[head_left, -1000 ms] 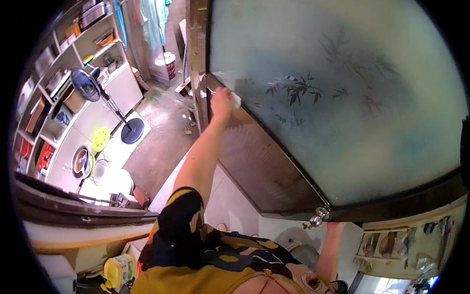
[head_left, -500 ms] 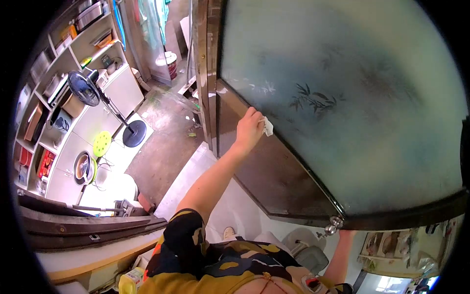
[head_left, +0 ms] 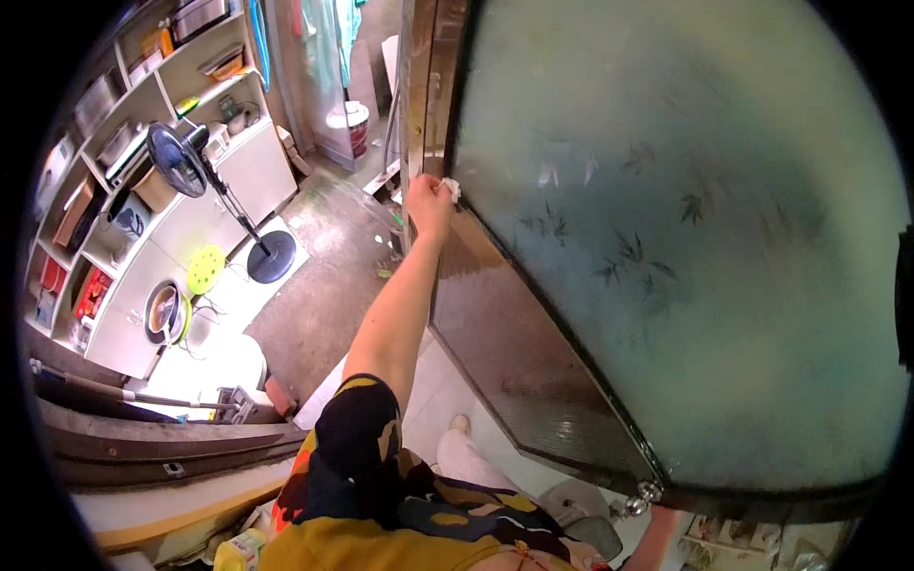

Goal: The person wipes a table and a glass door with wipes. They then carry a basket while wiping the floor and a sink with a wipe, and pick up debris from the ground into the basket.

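My left hand (head_left: pixel 428 202) is closed on a crumpled white tissue (head_left: pixel 451 190). It presses at the upper corner of the door's brown lower panel (head_left: pixel 528 324), beside the hinge-side frame (head_left: pixel 419 105). Above the panel's dark slanting rail is a frosted glass pane (head_left: pixel 685 276) with a leaf pattern. A shiny round door knob (head_left: pixel 647 493) sits at the door's near edge. Just below it, my right hand (head_left: pixel 664 519) is at that edge, its fingers hidden behind the door.
Through the doorway at left stand a black pedestal fan (head_left: pixel 271 255) and a white shelf unit (head_left: pixel 252 176) full of kitchenware. A mop-like tool (head_left: pixel 143 395) lies near the dark threshold (head_left: pixel 190 452). A white and red bucket (head_left: pixel 352 119) stands at the back.
My left hand with the tissue has moved left and up along the rail to the hinge-side corner. The camera view has shifted slightly. My right hand stays by the door edge.
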Demonstrator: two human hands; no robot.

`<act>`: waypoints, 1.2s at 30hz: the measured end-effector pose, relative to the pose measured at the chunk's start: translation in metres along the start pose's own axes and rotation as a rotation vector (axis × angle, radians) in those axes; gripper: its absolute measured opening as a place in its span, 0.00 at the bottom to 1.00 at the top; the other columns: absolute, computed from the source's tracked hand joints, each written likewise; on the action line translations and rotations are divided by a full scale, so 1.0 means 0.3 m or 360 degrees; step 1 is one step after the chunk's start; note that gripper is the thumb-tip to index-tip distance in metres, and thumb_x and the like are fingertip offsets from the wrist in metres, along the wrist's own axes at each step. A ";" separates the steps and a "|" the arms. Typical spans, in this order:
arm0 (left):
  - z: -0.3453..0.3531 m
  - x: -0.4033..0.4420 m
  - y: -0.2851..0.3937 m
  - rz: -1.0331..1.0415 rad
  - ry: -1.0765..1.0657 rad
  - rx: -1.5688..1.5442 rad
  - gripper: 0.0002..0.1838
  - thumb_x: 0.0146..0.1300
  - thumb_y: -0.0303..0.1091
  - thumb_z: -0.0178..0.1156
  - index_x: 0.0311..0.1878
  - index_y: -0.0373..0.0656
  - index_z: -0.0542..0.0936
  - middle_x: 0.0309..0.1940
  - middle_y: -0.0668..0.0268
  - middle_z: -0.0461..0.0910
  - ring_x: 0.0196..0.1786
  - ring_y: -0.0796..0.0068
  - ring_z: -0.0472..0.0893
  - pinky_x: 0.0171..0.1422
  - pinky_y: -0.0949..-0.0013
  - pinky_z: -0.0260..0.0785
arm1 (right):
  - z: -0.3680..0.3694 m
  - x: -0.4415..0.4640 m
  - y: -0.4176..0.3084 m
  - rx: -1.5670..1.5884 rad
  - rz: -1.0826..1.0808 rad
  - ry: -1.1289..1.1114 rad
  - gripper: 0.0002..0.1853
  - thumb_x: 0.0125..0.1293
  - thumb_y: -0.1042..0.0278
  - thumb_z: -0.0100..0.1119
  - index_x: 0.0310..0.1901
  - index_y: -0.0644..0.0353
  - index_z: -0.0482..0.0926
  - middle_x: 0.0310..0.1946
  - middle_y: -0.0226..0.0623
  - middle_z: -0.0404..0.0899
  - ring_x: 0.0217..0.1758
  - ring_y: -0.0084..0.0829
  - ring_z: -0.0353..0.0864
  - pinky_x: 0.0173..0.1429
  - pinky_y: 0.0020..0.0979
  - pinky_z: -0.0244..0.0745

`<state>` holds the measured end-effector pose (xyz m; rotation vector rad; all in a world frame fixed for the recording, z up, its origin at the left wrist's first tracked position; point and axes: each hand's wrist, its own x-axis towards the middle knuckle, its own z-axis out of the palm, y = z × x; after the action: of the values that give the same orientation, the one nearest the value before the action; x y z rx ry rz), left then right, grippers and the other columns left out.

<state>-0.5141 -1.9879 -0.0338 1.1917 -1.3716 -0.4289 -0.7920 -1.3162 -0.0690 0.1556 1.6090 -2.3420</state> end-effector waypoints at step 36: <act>-0.085 -0.316 -0.257 0.0174 -0.1019 -0.0312 0.05 0.53 0.25 0.55 0.35 0.38 0.73 0.29 0.56 0.72 0.32 0.58 0.75 0.36 0.64 0.67 | -0.077 -0.459 0.444 -0.1747 0.0549 0.0229 0.19 0.65 0.52 0.52 0.51 0.57 0.75 0.50 0.40 0.76 0.48 0.39 0.77 0.52 0.37 0.74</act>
<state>-0.4838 -1.9310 -0.1406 0.8385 -1.8758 -0.8964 -0.6227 -1.3143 -0.1619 0.3148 2.4316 -0.9906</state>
